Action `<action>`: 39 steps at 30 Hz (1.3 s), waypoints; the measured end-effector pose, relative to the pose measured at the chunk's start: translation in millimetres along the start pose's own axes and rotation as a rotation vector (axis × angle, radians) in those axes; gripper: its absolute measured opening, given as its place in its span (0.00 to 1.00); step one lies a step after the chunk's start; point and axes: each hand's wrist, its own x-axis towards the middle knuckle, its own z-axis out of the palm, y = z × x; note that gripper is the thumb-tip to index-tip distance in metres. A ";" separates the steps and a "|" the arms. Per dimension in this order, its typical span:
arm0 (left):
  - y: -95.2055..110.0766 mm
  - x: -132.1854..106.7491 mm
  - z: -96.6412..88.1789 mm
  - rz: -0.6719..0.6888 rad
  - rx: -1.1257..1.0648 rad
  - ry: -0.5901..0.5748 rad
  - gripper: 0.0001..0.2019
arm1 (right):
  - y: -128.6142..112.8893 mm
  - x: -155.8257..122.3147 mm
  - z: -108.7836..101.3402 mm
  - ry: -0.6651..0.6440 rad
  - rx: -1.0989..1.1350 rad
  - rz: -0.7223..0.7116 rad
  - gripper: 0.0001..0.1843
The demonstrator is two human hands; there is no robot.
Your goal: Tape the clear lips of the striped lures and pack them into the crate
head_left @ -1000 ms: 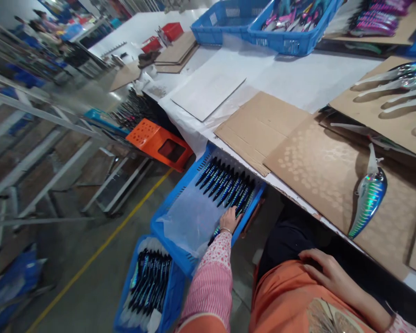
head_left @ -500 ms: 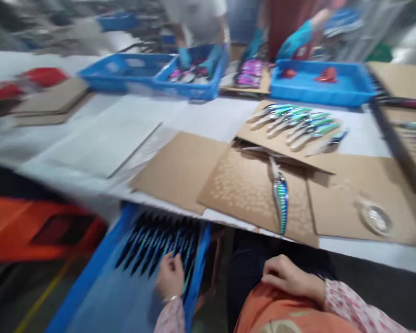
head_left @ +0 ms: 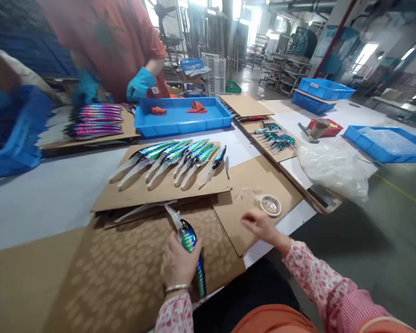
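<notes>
My left hand [head_left: 177, 264] is closed around a glossy green-and-blue fishing lure [head_left: 188, 239] with a clear lip. The lure lies on a speckled cardboard sheet [head_left: 125, 268] at the table's near edge. My right hand [head_left: 260, 225] hovers over a plain cardboard piece [head_left: 253, 182], a little short of a small clear tape roll [head_left: 270, 205]. Its fingers are smeared by motion and nothing shows in them. Behind the held lure, several matching lures [head_left: 173, 159] lie in a row on another cardboard sheet.
A blue tray [head_left: 180, 124] with orange scraps sits at the back. Pink lures [head_left: 95, 120] lie to its left. A person in blue gloves [head_left: 140, 83] works across the table. To the right are more lures [head_left: 277, 138], a plastic bag [head_left: 333, 169] and blue crates [head_left: 390, 143].
The view has swung up and right from the floor crates to the tabletop. My left hand left the crate and now grips the lure; my right hand rose from my lap to the cardboard.
</notes>
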 end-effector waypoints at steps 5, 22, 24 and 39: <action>-27.5 -2.0 -21.7 -0.224 -0.428 -0.065 0.36 | 78.4 21.8 -31.9 0.092 -0.219 0.145 0.14; -14.8 -124.1 -46.5 -0.392 -1.444 -0.365 0.24 | 79.0 29.4 -11.6 0.154 0.097 -0.043 0.12; -12.2 -131.2 -42.4 -0.321 -1.418 -0.398 0.22 | 70.7 28.0 -13.6 0.234 0.221 -0.016 0.15; 6.5 -136.9 -40.6 -0.112 -0.994 -0.106 0.20 | -85.9 -35.2 3.0 -0.445 1.109 -0.124 0.16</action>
